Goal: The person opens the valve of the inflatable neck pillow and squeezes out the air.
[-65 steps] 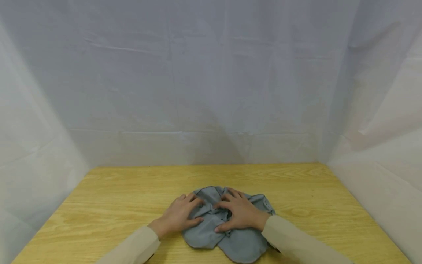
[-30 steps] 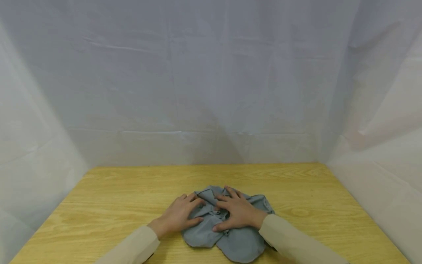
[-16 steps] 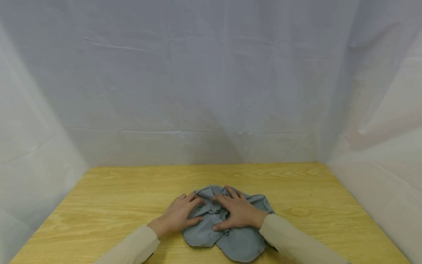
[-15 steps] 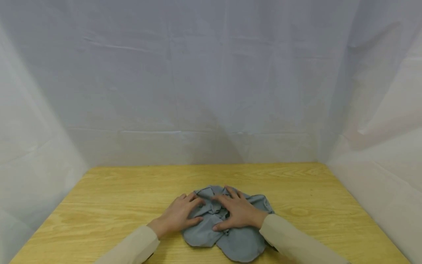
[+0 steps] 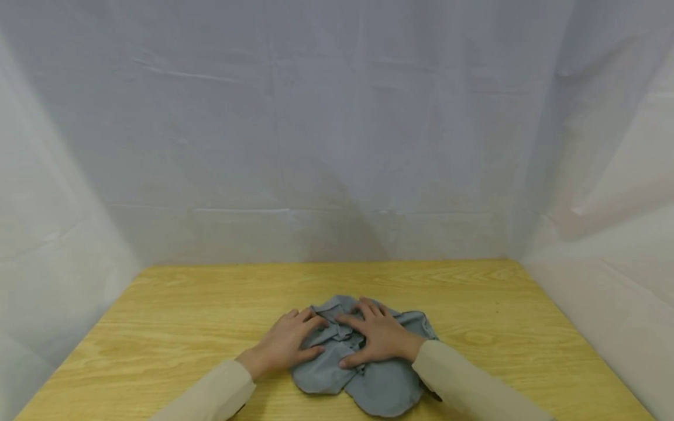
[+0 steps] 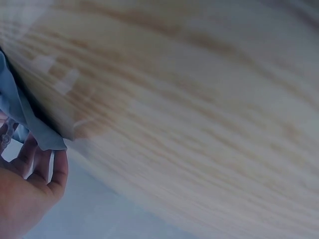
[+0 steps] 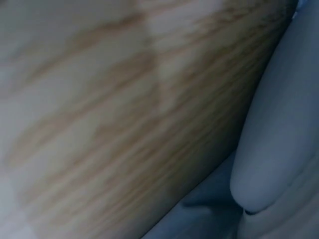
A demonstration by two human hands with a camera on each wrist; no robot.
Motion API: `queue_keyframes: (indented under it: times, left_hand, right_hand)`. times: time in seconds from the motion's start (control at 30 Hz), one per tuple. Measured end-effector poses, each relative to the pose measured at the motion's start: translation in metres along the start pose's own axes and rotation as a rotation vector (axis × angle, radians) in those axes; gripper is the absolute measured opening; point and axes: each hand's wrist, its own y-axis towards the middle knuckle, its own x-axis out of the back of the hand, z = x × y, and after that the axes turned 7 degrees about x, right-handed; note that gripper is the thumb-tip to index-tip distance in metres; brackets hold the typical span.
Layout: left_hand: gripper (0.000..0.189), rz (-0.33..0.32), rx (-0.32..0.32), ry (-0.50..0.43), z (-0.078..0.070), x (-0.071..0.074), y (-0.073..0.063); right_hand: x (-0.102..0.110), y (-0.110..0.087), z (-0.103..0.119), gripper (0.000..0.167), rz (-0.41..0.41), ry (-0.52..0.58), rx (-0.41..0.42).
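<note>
A crumpled grey cloth item (image 5: 387, 389) with rounded, dark-edged lobes lies near the front middle of the table; its exact kind does not show. My left hand (image 5: 284, 345) rests at its left side, thumb and fingers apart and loosely bent over the fabric. In the left wrist view, fingertips of the left hand (image 6: 30, 191) meet the edge of the grey cloth (image 6: 30, 117). Fingers spread, my right hand (image 5: 384, 336) lies across the cloth's middle. The right wrist view shows grey fabric (image 7: 199, 219) low down, but not the fingers.
The wood-grain table (image 5: 200, 310) extends around the cloth on all sides. White sheeting (image 5: 316, 117) hangs behind it and along both sides. Beige sleeves (image 5: 474, 386) cover both forearms.
My right hand and the cloth under it have shifted very slightly left, and its fingers have changed their spread a little. The left hand stays where it was.
</note>
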Motion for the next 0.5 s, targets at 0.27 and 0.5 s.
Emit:
queue_keyframes:
  times: [0.27,0.5]
  left_hand:
    - [0.037,-0.017,-0.019,0.013,-0.0002,0.0001,0.0005]
    - [0.036,0.008,-0.012,0.013,-0.001,0.0012,0.0]
  right_hand:
    - [-0.0006,0.0003,0.0006,0.08,-0.005,-0.004,-0.015]
    - [0.0021,-0.0005,0.002,0.08,0.034,0.038,-0.04]
